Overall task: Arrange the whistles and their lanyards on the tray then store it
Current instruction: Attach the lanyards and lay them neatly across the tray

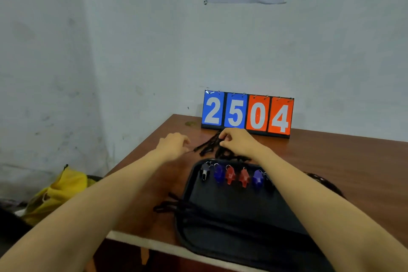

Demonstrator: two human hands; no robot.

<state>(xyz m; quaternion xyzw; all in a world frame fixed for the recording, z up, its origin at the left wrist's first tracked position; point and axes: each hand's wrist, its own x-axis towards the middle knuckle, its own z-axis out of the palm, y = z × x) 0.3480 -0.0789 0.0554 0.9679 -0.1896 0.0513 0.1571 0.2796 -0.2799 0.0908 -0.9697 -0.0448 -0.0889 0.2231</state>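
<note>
1. Black lanyards (209, 146) pinched in right hand (238, 141), just beyond tray (231, 207) far rim.
2. Left hand (174, 143) curled, pinching same cords' end.
3. Whistles (229, 174) in a row inside tray's far end.
4. Scoreboard (247, 113) behind tray.

A dark, shallow tray (231, 203) was laid flat on the tabletop (331, 157). Across its far end a row was formed, left to right, by a black whistle (204, 172), a blue whistle (218, 174), two red whistles (229, 175) and a second blue whistle (257, 178). Black lanyards (208, 146) were bunched just beyond the far rim. Further cords (170, 205) were draped over the left rim.
</note>
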